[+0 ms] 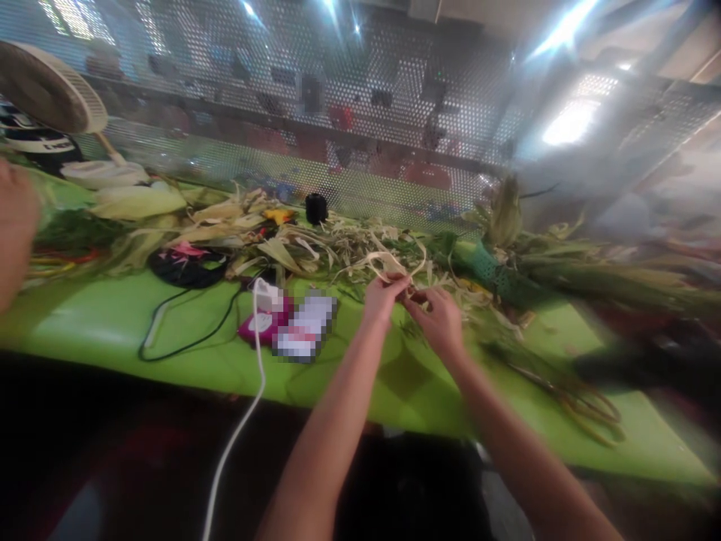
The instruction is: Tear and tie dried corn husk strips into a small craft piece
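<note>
A pale, looped strip of corn husk [417, 264] rises above my fingertips over the green table [185, 338]. My left hand [388, 291] pinches the lower part of the loops. Close against it, my right hand [438, 314] has its fingers closed at the same spot, and the strip's lower end is hidden between them. Behind both hands lies a heap of dried husks and shreds [349, 234].
To my left are a phone [307, 327], a magenta power socket with a white plug [269, 297], cables and a fan [53, 86]. Scissors [597, 413] lie at the right. A perforated metal screen [383, 135] stands behind. Another person's arm [14, 233] enters at left.
</note>
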### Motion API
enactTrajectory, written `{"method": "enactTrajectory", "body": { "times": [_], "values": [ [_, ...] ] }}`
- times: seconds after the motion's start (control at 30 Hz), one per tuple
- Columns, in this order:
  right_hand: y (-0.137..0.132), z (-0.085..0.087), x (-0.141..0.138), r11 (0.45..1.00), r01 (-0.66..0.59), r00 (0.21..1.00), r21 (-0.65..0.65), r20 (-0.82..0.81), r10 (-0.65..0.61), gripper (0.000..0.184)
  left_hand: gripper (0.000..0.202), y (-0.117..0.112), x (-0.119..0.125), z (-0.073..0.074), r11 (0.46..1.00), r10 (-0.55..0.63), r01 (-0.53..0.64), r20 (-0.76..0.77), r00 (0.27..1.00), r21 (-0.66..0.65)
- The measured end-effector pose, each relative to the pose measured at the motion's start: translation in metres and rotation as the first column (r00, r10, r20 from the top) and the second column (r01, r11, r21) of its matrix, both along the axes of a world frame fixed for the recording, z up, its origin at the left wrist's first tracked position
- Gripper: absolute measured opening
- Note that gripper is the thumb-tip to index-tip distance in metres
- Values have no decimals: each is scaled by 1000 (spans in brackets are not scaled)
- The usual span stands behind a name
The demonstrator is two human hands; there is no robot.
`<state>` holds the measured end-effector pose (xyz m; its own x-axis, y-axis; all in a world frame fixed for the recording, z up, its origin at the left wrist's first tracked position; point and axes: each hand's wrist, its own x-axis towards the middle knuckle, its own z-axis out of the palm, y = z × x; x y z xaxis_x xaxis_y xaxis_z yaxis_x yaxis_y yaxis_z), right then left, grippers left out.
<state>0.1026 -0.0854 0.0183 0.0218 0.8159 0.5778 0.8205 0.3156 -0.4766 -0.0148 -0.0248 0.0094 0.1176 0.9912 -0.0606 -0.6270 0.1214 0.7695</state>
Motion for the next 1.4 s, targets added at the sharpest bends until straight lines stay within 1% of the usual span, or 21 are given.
{"method": "enactTrajectory", "body": {
  "times": [0.13, 0.23, 0.3, 0.37, 0.43, 0.5, 0.6, 0.63, 0.7, 0.77, 0.83, 0.87, 0.93, 1.0, 1.03, 1.1, 1.2, 1.27, 1.4],
  "values": [
    [2, -6, -9, 999, -46, 998, -11, 36, 46, 20, 31, 0, 2, -1, 1000, 30, -30, 12, 999, -8],
    [1, -6, -11, 994, -103, 994, -37, 28, 104, 20, 26, 1, 2, -2, 996, 89, -89, -23, 996, 1],
    [0, -5, -8, 988, -134, 991, -73, -5, 133, 20, 24, 3, 0, -3, 995, 101, -99, -65, 993, 25],
    [1, -4, -1, 987, -116, 992, -110, -72, 108, 21, 24, 4, -2, -4, 996, 81, -74, -126, 989, 59],
    [4, -2, 7, 992, -53, 979, -118, -200, 29, 26, 25, 5, -3, -5, 996, 32, -16, -185, 982, 86],
    [9, 0, 13, 990, -37, 921, -134, -389, -18, 30, 27, 3, -3, -4, 994, -34, 54, -190, 981, 99],
    [14, 0, 15, 976, -146, 759, -162, -651, 6, 31, 33, -2, -2, 0, 984, -148, 154, -81, 986, 84],
    [15, 0, 13, 973, -171, 710, -153, -704, 14, 30, 36, -3, -1, 1, 980, -185, 186, -26, 982, 75],
    [16, -1, 11, 976, -188, 638, -114, -770, 32, 30, 39, -5, -1, 2, 969, -243, 239, 67, 968, 59],
    [16, -1, 9, 974, -213, 588, -81, -806, 61, 30, 38, -6, 0, 1, 967, -252, 248, 81, 964, 50],
    [16, 0, 10, 968, -245, 562, -60, -822, 91, 33, 35, -5, 1, -1, 975, -214, 213, 1, 977, 60],
    [17, 0, 11, 968, -245, 563, -53, -820, 98, 34, 34, -4, 1, -2, 978, -188, 192, -52, 981, 82],
    [20, 1, 13, 978, -205, 592, -45, -801, 87, 34, 35, -3, 3, -4, 975, -144, 164, -137, 980, 151],
    [23, 1, 14, 988, -145, 615, -46, -787, 54, 31, 39, -2, 4, -5, 968, -113, 148, -173, 978, 203],
    [24, 1, 14, 990, -130, 614, -52, -788, 39, 30, 40, -2, 5, -6, 967, -107, 145, -182, 977, 209],
    [25, 1, 13, 989, -138, 578, -59, -815, 33, 28, 37, -2, 5, -7, 970, -110, 151, -208, 972, 192],
    [24, 4, 10, 981, -182, 490, -61, -871, 37, 26, 29, -2, 6, -10, 959, -132, 196, -292, 947, 204],
    [23, 5, 7, 978, -198, 442, -57, -896, 37, 24, 28, -1, 7, -12, 937, -133, 230, -339, 931, 264],
    [24, 4, 8, 979, -199, 370, -42, -928, 35, 23, 24, 0, 9, -14, 879, -103, 258, -368, 924, 402]
  ]
}}
